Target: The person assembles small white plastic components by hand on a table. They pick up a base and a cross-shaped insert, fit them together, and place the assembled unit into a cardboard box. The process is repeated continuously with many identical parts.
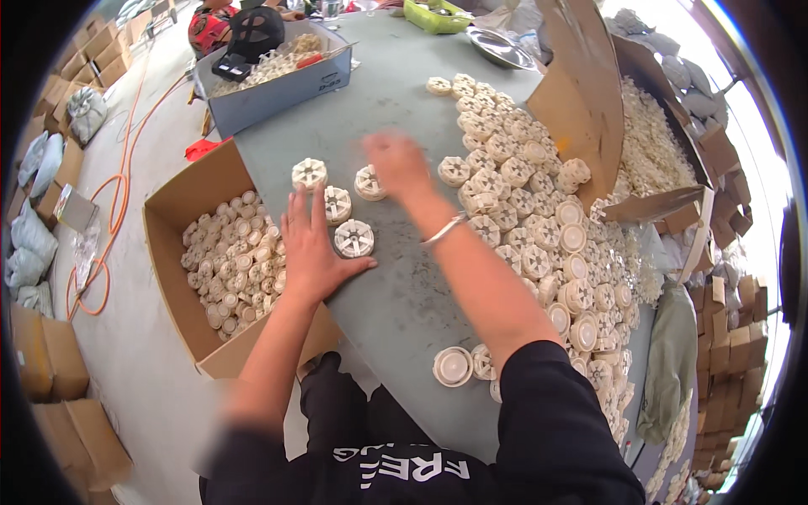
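Several round, cream-coloured plastic parts with spoked dark-gapped faces lie on the grey-green table in front of me. My left hand (313,251) rests at the table's left edge with fingers stretched and thumb out, beside a spoked round part (353,239) and just below another round part (309,173). My right hand (399,167) reaches across the table, its fingers smeared by motion. It is right next to a third round part (368,183); whether it holds anything I cannot tell.
A large pile of the same parts (522,202) covers the table's right side. An open cardboard box (172,220) of small round pieces stands at the left edge. Farther back are a blue-grey box (278,99), a metal bowl (500,49) and a green basket (436,17).
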`<state>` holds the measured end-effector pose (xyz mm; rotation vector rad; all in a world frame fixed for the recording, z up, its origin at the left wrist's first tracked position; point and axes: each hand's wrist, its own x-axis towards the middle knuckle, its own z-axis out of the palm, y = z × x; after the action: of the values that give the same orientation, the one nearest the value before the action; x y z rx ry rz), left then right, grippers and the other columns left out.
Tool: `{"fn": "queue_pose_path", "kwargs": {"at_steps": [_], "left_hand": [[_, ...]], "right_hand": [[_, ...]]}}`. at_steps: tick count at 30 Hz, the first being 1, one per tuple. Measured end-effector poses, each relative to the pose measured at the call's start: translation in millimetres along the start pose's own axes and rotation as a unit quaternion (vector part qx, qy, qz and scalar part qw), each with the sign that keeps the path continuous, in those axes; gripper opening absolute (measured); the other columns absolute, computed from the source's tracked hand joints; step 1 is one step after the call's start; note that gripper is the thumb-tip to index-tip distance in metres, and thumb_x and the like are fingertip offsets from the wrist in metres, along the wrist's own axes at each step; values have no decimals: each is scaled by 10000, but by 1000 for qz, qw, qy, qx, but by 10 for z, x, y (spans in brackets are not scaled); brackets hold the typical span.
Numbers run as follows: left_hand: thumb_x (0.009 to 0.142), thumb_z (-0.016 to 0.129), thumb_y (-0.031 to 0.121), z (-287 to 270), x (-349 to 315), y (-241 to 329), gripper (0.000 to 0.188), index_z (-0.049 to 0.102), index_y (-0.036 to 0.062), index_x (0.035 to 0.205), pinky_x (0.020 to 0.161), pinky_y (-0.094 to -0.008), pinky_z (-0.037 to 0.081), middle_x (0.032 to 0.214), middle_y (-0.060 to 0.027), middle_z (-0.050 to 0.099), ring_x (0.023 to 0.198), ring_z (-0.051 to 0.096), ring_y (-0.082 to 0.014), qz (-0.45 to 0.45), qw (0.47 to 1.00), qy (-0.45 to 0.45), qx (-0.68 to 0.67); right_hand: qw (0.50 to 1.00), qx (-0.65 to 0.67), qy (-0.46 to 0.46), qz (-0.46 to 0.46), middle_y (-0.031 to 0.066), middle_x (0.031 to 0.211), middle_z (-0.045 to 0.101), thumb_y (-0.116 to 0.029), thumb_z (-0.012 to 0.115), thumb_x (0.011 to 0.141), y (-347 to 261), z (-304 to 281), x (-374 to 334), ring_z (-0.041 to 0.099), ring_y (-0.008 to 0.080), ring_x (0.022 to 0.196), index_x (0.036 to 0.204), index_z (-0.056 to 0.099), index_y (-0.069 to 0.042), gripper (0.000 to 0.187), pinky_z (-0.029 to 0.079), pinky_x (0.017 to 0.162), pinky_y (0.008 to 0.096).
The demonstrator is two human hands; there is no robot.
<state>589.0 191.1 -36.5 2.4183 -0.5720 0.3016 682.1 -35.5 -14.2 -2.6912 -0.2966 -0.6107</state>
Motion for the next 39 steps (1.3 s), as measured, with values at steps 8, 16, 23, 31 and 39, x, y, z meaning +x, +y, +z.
{"fn": "queue_pose_path", "kwargs": {"at_steps": [8, 16, 23, 31, 39], "left_hand": [[437, 1015, 663, -127, 295, -96, 1541, 280, 242, 1724, 1256, -760, 126, 1776, -194, 220, 1665, 115, -447, -31, 996, -46, 72], [457, 1012, 661, -320, 220, -610, 1296, 559, 205, 1583, 1259, -768, 127, 1740, -152, 313, 1663, 149, -404, -25, 998, -34, 55], [572, 1035, 420, -646, 374, -1073, 1124, 558, 96, 1537, 1217, -598, 370, 1541, -184, 563, 1485, 462, -409, 17, 997, 49, 56], [793, 930, 349, -856, -312, -1406, 945, 497, 2, 1558, 1227, -540, 369, 1551, -266, 520, 1472, 450, -440, -84, 968, 208, 114], [622, 1014, 479, 28, -82, 334, 1343, 310, 65, 1688, 1299, -563, 275, 1721, -235, 296, 1615, 235, -460, 86, 991, -17, -96]], "right_hand": [[950, -121, -257, 126, 178, 1555, 564, -296, 734, 911, 24, -283, -268, 532, 398, 1405, 1587, 523, -172, 719, 443, 1197, 485], [956, -74, -249, 136, 180, 1619, 496, -260, 771, 870, -854, 256, -54, 464, 419, 1465, 1625, 479, -262, 810, 404, 1227, 484], [975, 149, -166, 12, 199, 1695, 405, -361, 837, 855, -903, 988, 287, 426, 433, 1522, 1623, 477, -227, 858, 357, 1273, 500], [978, -6, -124, 166, 175, 1660, 476, -565, 718, 933, -492, -711, -204, 302, 422, 1604, 1620, 497, -236, 793, 262, 1270, 678], [929, -121, -134, 324, 273, 1600, 501, -632, 536, 1051, 203, -737, -863, 455, 456, 1501, 1583, 519, -103, 750, 384, 1236, 543]]}}
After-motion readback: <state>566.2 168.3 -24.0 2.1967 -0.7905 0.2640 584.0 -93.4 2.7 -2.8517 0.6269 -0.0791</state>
